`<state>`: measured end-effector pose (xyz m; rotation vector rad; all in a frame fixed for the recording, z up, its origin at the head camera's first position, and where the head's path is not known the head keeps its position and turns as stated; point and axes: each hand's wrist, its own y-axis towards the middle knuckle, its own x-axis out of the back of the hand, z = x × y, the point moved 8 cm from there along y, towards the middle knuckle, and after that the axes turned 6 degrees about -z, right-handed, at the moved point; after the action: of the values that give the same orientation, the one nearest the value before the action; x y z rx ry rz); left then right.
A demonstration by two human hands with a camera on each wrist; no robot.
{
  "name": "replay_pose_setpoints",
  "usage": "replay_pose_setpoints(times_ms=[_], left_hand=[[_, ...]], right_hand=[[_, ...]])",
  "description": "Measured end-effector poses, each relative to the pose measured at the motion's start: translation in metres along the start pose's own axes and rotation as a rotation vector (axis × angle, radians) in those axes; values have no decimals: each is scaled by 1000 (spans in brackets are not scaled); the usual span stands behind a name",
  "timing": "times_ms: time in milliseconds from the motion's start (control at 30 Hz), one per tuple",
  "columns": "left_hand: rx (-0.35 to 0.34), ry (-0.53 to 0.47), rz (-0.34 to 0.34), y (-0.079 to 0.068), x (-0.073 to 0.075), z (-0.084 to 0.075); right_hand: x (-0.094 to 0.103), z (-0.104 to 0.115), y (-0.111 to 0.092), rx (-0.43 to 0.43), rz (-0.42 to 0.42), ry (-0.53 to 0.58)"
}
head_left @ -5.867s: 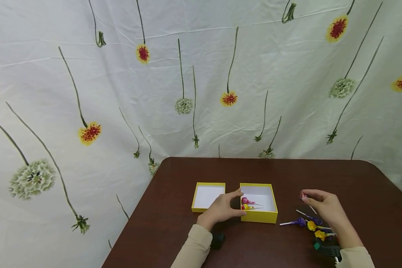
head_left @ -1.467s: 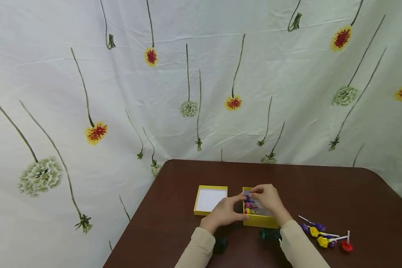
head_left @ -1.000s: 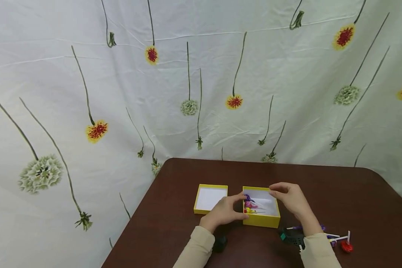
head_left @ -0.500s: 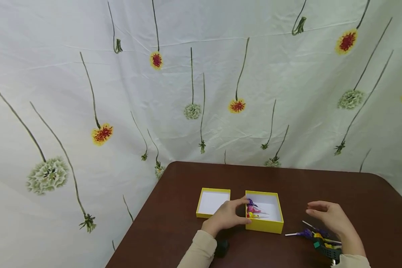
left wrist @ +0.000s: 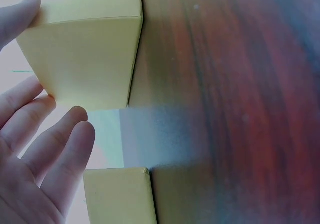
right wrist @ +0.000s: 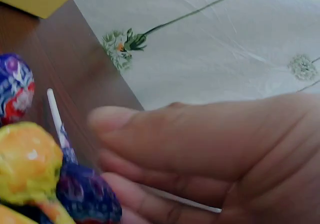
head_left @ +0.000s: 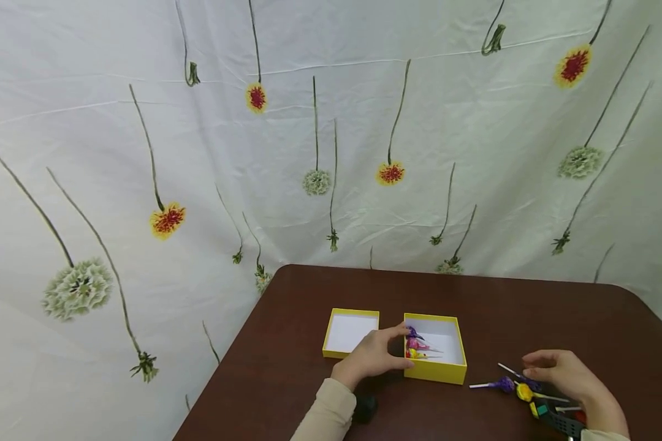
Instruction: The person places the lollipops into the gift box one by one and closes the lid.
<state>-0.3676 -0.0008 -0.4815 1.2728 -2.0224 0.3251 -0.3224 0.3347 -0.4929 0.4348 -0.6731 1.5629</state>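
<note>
My left hand [head_left: 369, 358] holds the left end of an open yellow box [head_left: 436, 372], thumb on its front side and fingers toward the back. Inside, along the left wall, lie a purple lollipop [head_left: 412, 332], a pink lollipop [head_left: 415, 345] and a yellow lollipop [head_left: 414, 354]. My right hand [head_left: 570, 375] hovers over loose lollipops to the right, thumb apart from the fingers. In the right wrist view, its fingertips are right beside a dark purple lollipop [right wrist: 87, 194]; a yellow lollipop [right wrist: 27, 164] and a blue-and-red lollipop [right wrist: 15, 88] lie close by.
The box's yellow lid [head_left: 353, 331], white inside, lies left of the box on the dark brown table [head_left: 419, 416]. A red lollipop [head_left: 580, 416] shows partly behind the right wrist's camera [head_left: 557, 422]. A flower-printed cloth [head_left: 309, 214] hangs behind the table.
A purple lollipop has joined the pink and yellow ones in the box. The right hand has let go and moved right, down to the loose lollipops. The left hand stays at the box.
</note>
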Motion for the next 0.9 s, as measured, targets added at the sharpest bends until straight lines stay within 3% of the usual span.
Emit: replay_pose_setpoints(times_ms=[100, 267, 500, 900], left_hand=[[1, 5, -4, 0, 0, 1], [7, -10, 0, -1, 0, 1], [7, 10, -1, 0, 3, -1], [1, 11, 7, 1, 2, -3]], right_hand=[[-3, -5, 0, -1, 48, 20], [-4, -11, -1, -25, 58, 41], [-3, -10, -5, 15, 85, 31], [-6, -11, -5, -4, 50, -11]])
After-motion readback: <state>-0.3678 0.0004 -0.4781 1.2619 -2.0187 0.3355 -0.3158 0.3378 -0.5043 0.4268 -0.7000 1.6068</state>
